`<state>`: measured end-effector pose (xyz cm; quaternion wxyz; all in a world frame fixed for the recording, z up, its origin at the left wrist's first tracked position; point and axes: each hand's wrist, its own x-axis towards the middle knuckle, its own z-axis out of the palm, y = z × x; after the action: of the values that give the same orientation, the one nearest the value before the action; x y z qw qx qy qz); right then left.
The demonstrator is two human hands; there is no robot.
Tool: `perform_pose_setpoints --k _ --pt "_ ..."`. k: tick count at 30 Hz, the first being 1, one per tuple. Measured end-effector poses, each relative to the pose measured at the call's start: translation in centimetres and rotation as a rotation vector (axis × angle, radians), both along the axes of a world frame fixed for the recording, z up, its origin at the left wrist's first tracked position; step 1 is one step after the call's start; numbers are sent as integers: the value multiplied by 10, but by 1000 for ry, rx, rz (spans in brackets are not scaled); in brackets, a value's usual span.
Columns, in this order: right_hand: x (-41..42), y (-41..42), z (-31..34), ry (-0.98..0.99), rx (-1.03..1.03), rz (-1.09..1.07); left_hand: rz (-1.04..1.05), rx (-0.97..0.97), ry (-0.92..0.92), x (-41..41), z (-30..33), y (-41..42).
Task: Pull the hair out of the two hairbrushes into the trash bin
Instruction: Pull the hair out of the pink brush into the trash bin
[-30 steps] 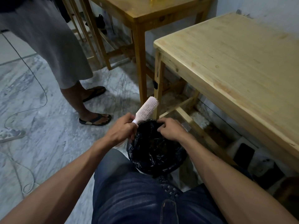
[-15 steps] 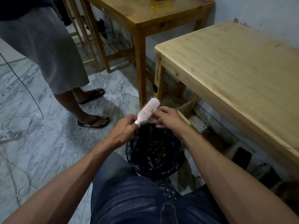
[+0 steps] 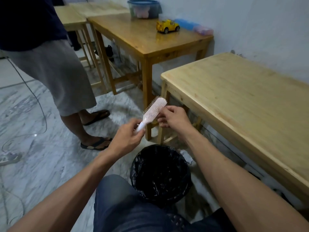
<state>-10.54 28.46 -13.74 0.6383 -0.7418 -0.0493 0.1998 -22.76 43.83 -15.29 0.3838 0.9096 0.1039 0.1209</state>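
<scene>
A pale pink hairbrush (image 3: 154,109) is held up by its white handle in my left hand (image 3: 128,138), head tilted up to the right, above and beyond the bin. My right hand (image 3: 172,117) touches the right side of the brush head with its fingertips pinched there; whether it holds hair I cannot tell. The trash bin (image 3: 160,173), lined with a black plastic bag, stands on the floor between my knees, below both hands. Only one hairbrush is in view.
A light wooden table (image 3: 242,104) stands close on the right. A darker table (image 3: 143,39) behind carries a yellow toy car (image 3: 167,26) and a lidded tub (image 3: 143,9). A person in grey shorts and sandals (image 3: 53,72) stands left. Cables (image 3: 33,104) trail over the marble floor.
Both hands have lifted the brush up and away from the bin. My right hand moved from the bin's rim to the brush head. The view has tilted upward.
</scene>
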Motion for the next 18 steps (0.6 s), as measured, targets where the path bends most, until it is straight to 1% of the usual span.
perform_pose_setpoints --k 4,6,9,14,18 --pt "7 4 48 -118 12 -1 29 35 -131 12 35 0" --pt "12 2 69 -156 42 -31 27 65 -174 23 53 -2" --pt "23 -10 96 -223 32 -70 1 107 -228 43 79 -12" --pt "58 -47 130 -262 87 -216 -128 144 -305 81 114 -47" --pt "87 -93 150 -265 108 -346 -142 153 -314 119 132 -90"
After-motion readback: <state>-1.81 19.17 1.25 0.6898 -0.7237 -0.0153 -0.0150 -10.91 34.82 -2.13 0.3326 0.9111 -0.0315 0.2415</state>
